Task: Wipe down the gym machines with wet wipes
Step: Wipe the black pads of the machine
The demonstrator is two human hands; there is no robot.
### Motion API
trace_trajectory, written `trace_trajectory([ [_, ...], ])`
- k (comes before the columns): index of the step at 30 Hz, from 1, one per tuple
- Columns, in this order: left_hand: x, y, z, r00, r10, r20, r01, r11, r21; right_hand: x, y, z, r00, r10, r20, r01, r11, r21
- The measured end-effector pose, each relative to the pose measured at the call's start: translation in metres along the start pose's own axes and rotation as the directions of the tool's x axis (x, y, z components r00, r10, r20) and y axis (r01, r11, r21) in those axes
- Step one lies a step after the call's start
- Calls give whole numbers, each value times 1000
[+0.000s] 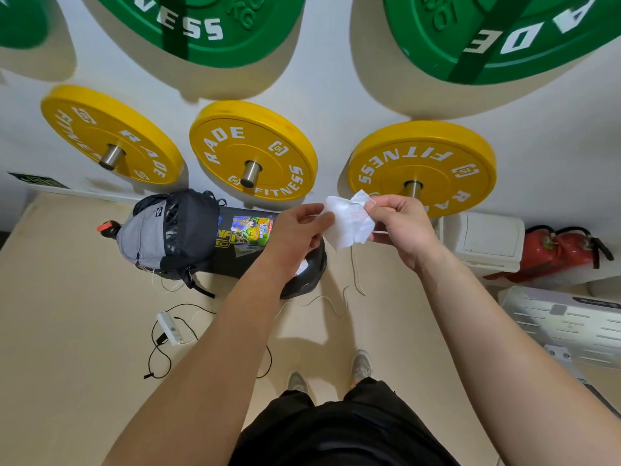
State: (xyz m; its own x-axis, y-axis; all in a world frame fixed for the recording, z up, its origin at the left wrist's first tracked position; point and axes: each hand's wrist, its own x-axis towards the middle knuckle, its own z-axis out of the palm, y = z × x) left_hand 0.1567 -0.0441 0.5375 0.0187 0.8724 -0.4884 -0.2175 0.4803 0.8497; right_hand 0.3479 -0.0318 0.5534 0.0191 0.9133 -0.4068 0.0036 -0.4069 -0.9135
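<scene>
A crumpled white wet wipe (349,222) is stretched between both hands in front of me. My left hand (295,230) pinches its left edge and my right hand (401,225) pinches its upper right corner. Behind the hands, three yellow weight plates (253,142) hang on steel pegs on the white wall; the right yellow plate (426,163) is just behind my right hand. Large green plates (208,25) hang above them.
A grey and black backpack (171,230) leans on a black box (242,250) on the floor under the plates. A power strip with cables (169,327) lies on the floor. A white bin (484,243), red fire extinguishers (557,253) and a white slotted machine (571,321) stand at right.
</scene>
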Motion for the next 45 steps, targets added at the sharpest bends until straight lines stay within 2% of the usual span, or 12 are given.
trace_trajectory([
  [7, 4, 4, 8, 996, 40, -80, -35, 998, 56, 4, 3, -15, 991, 4, -130, -3, 1000, 4],
  [10, 7, 4, 4, 974, 125, -190, -102, 987, 125, 6, 2, -31, 964, -5, -266, 15, 999, 35],
  [12, 9, 1, 3, 959, 196, -207, -147, 962, 230, 6, 3, -43, 954, -17, -300, 21, 1000, 10],
  [17, 7, -3, 34, 938, 332, -98, -242, 831, 501, 3, 3, -73, 917, -135, -375, 89, 987, -137],
  [21, 1, -9, 70, 966, 260, -2, -208, 775, 596, -13, 4, -109, 925, -230, -302, 114, 927, -356],
  [23, 0, -16, 91, 975, 194, 113, -214, 661, 720, -29, 9, -128, 927, -253, -277, 105, 884, -456],
  [25, -1, -27, 112, 961, 114, 250, -273, 505, 819, -49, 15, -143, 928, -246, -278, 48, 823, -567],
  [28, -6, -43, 148, 898, 14, 439, -431, 216, 876, -86, 30, -163, 937, -187, -296, -88, 692, -716],
  [30, -18, -54, 172, 845, -74, 529, -527, 44, 849, -116, 46, -176, 919, -123, -374, -219, 631, -745],
  [35, -67, -87, 212, 661, -231, 714, -750, -224, 623, -221, 95, -198, 819, -40, -572, -467, 533, -706],
  [39, -120, -123, 231, 538, -372, 756, -842, -283, 460, -321, 131, -198, 709, 72, -702, -624, 529, -575],
  [45, -224, -191, 279, 352, -516, 781, -929, -293, 225, -469, 184, -211, 521, 143, -842, -750, 548, -371],
])
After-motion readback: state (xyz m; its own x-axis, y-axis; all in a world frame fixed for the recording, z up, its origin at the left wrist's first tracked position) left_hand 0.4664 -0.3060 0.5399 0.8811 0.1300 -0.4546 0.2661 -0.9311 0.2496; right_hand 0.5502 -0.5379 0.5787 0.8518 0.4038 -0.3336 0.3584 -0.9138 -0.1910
